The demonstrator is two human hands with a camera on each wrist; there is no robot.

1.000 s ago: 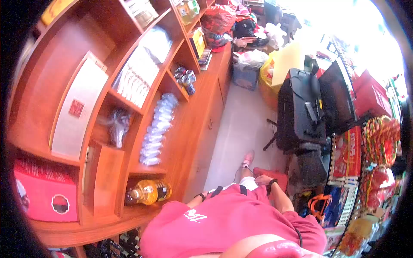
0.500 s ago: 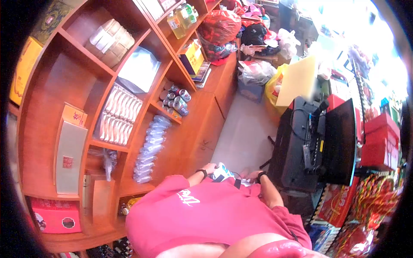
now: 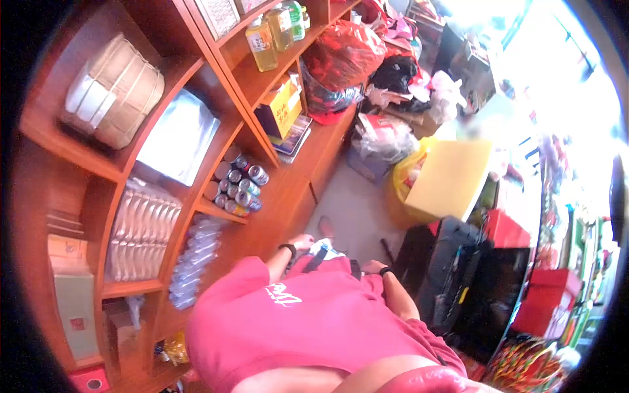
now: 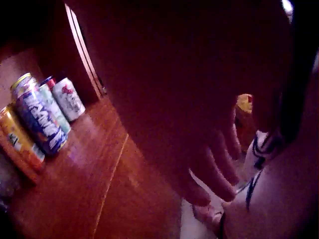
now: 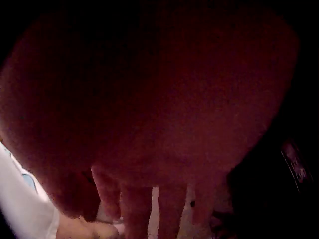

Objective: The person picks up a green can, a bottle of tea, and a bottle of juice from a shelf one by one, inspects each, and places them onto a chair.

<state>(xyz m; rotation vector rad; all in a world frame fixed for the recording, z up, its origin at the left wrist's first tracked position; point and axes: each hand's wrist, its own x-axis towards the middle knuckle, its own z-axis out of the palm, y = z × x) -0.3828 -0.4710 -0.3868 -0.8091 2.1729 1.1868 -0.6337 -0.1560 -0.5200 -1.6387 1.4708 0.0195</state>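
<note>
Seen from above: pink top, both hands low at the waist. Left hand (image 3: 303,243) beside the wooden surface (image 3: 288,190), fingers (image 4: 219,172) loosely extended, holding nothing, touching white shorts (image 3: 322,248). Right hand (image 3: 373,267) hanging relaxed, fingers (image 5: 132,209) pointing down, empty, near a black case (image 3: 445,275). Drink cans (image 3: 239,187) stacked on a shelf (image 3: 226,213) just left of the left hand, well apart from it. Yellow board (image 3: 449,178) further back.
</note>
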